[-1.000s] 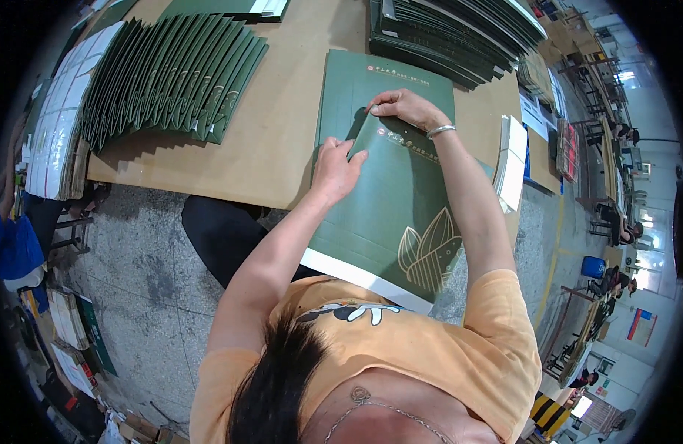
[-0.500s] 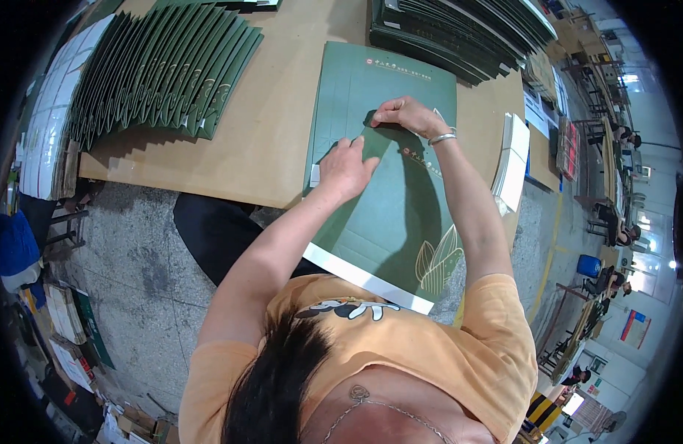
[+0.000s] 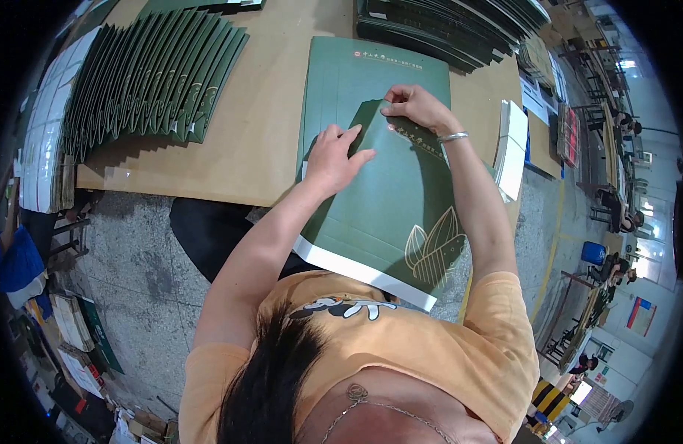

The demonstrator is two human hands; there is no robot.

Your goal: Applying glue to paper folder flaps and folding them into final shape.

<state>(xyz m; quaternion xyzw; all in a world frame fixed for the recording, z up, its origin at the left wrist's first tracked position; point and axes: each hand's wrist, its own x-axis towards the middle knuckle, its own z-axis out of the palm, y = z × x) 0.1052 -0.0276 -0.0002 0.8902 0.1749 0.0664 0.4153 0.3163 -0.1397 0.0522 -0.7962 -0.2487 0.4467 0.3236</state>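
A flat green paper bag (image 3: 386,214) with a gold leaf design and a white strip along its near edge slopes from the table toward my lap. Beneath its far end lies another green printed sheet (image 3: 334,74) on the table. My right hand (image 3: 423,109) pinches the upper edge of the nearer bag between thumb and fingers, and the bag curves up there. On its left part rests my left hand (image 3: 337,157), thumb and fingers apart. What lies under the left palm is hidden.
Folded green paper bags (image 3: 156,81) stand fanned in a row at the left of the table (image 3: 186,170). More dark green ones (image 3: 445,29) are stacked at the far right. White strips of card (image 3: 510,152) lie at the table's right edge. Other people sit at benches farther right.
My right hand has risen slightly with the bag's upper edge, which now curves up more. My left hand has shifted a little leftward, and the whole view has moved slightly.
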